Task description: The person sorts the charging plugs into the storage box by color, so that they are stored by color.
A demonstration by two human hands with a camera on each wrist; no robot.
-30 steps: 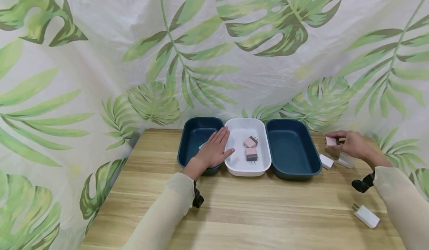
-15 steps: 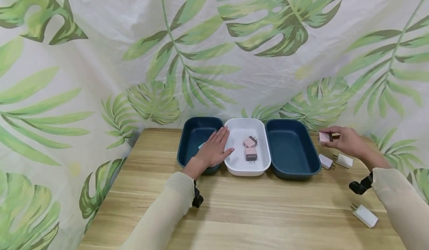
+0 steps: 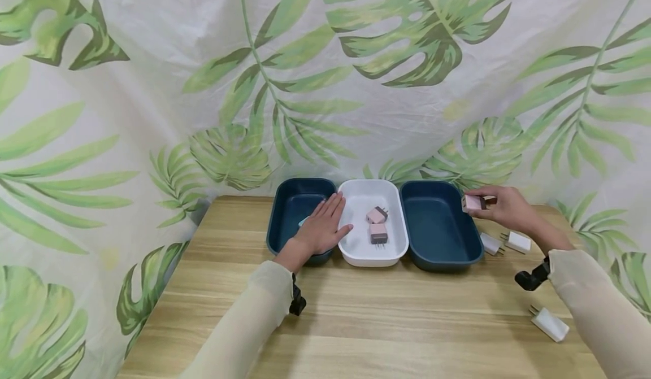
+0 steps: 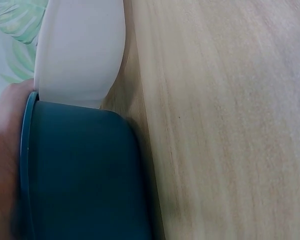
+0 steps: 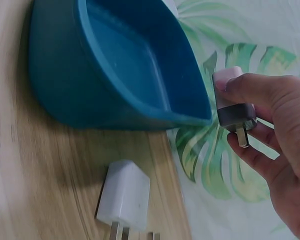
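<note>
My right hand (image 3: pixel 508 207) pinches a pink and grey plug charger (image 5: pixel 232 97) between thumb and fingers, at the right rim of the right dark blue bin (image 3: pixel 442 223). Metal prongs stick out of the charger's grey end in the right wrist view. Fingers straight, my left hand (image 3: pixel 321 229) lies over the edge where the left dark blue bin (image 3: pixel 300 190) meets the white bin (image 3: pixel 373 190). Two pink and grey chargers (image 3: pixel 378 230) lie in the white bin. A light blue item (image 3: pixel 303 221) in the left bin is mostly hidden by that hand.
Right of the bins, two white chargers (image 3: pixel 517 242) lie close together on the wooden table (image 3: pixel 407 322). Another white charger (image 3: pixel 550 325) lies nearer the front, beside my right sleeve. A leaf-patterned cloth (image 3: pixel 305 85) hangs behind the table.
My right hand has lifted the pink charger from beside the white ones and carried it left to the right bin's rim. My left hand has stayed put.
</note>
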